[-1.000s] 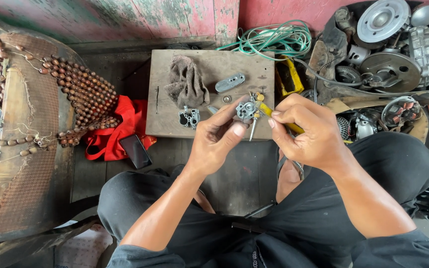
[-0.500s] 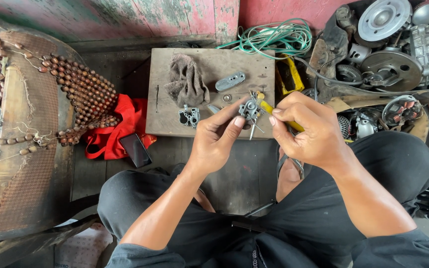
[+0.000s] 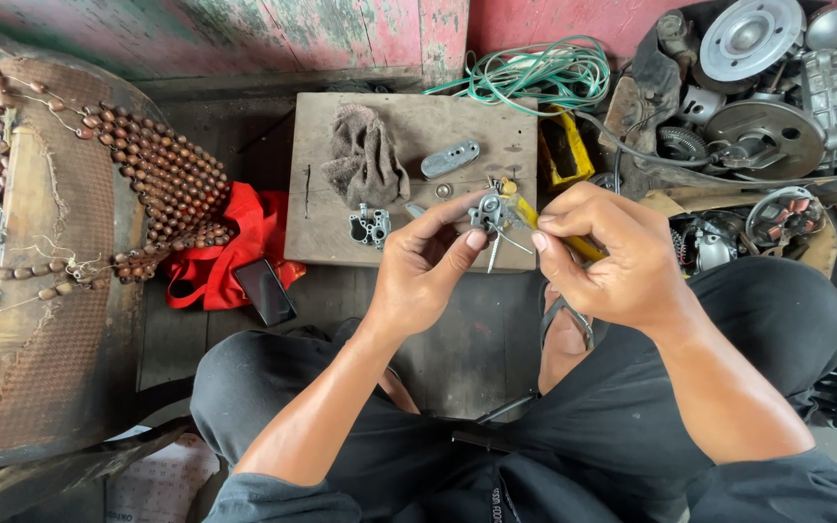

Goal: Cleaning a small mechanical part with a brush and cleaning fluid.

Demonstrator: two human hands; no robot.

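Fingers (image 3: 459, 235) of the left hand (image 3: 418, 276) are pinched on a small metal part (image 3: 488, 208), raised slightly since a second ago. A yellow-handled tool (image 3: 525, 211), gripped by the right hand (image 3: 612, 257), is pressed against its two o'clock side, above the wooden board (image 3: 341, 237); the work is judged ongoing.

Wooden board (image 3: 341, 232) carries the small parts. Crumpled brown rag (image 3: 368, 160) lies upper left on it. Right of the rag, a grey oblong metal cover (image 3: 449, 159); below the rag, a small metal carburetor piece (image 3: 370, 227); a washer (image 3: 444, 190) just below the cover.
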